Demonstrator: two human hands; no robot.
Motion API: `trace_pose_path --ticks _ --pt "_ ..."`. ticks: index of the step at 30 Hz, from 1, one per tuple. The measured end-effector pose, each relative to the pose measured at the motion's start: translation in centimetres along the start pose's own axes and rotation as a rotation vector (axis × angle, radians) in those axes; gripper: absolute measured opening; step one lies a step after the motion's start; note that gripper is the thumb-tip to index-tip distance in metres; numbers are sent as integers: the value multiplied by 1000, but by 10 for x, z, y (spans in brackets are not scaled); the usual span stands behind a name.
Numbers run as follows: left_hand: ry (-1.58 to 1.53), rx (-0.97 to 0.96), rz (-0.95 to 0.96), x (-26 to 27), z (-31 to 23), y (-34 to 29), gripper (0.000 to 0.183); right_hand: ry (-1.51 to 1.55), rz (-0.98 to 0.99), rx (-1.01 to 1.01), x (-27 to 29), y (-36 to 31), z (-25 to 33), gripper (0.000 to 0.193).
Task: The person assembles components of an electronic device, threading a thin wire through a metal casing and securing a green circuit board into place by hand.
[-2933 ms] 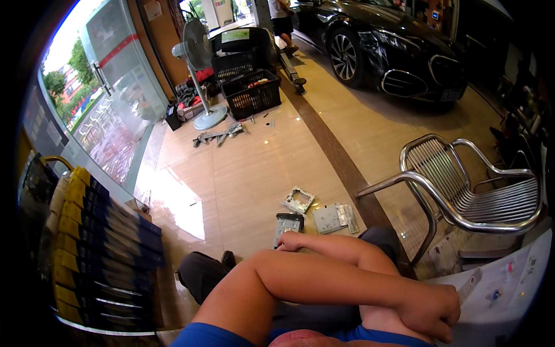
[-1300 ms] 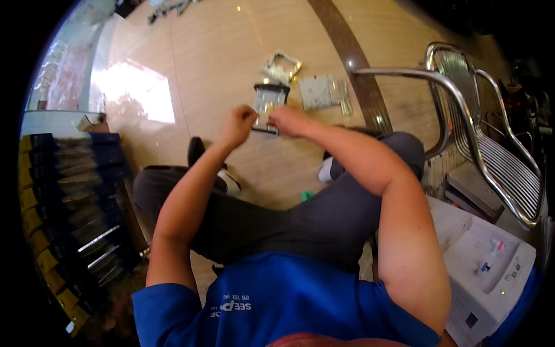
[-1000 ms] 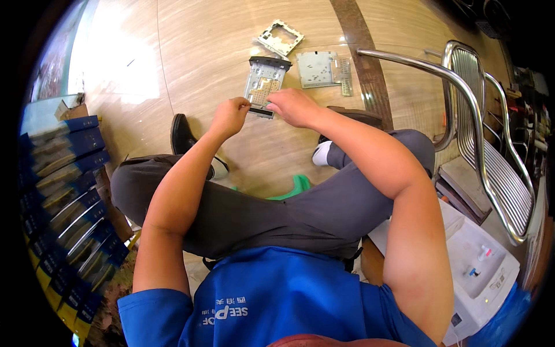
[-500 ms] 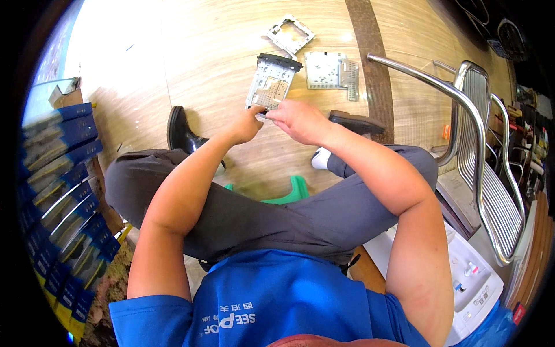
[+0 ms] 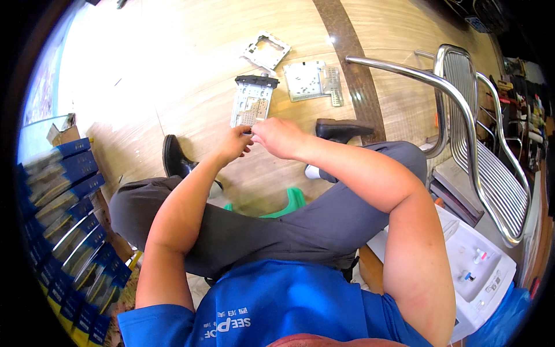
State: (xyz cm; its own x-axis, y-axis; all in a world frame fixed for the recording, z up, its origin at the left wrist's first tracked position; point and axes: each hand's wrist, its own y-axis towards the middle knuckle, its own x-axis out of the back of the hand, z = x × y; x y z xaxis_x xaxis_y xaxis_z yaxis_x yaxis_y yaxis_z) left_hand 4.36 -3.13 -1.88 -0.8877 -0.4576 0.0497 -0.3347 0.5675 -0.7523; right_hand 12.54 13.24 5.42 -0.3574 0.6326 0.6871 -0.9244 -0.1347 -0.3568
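Observation:
A silvery metal box-shaped unit with a black front edge, perhaps a car stereo chassis (image 5: 252, 104), is in front of me over the floor, its black end pointing away. At its near end my left hand (image 5: 232, 144) has its fingers bent, the tips close to those of my right hand. My right hand (image 5: 281, 139) is closed in a pinch at the same end. Whatever lies between the fingertips is small and hidden. Beyond the unit are an open metal frame (image 5: 282, 51) and a flat perforated metal cover (image 5: 305, 81) on the floor.
A chrome-tube chair (image 5: 462, 104) stands at the right. Blue-and-yellow packages (image 5: 72, 173) are stacked at the left. My black shoes (image 5: 341, 130) flank the work, and a green plastic piece (image 5: 292, 202) shows beneath my legs. A white basin-like appliance (image 5: 480, 277) is at lower right.
The whole view has shifted and turned slightly, so the floor parts sit further left and lower. My left fingers have loosened a little from the unit's near edge; both hands remain there.

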Motion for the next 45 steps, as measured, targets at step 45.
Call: trace_pose_path --ticks 45 --pt "567 -208 -349 -10 2 10 36 13 -148 -5 -1 1 1 21"
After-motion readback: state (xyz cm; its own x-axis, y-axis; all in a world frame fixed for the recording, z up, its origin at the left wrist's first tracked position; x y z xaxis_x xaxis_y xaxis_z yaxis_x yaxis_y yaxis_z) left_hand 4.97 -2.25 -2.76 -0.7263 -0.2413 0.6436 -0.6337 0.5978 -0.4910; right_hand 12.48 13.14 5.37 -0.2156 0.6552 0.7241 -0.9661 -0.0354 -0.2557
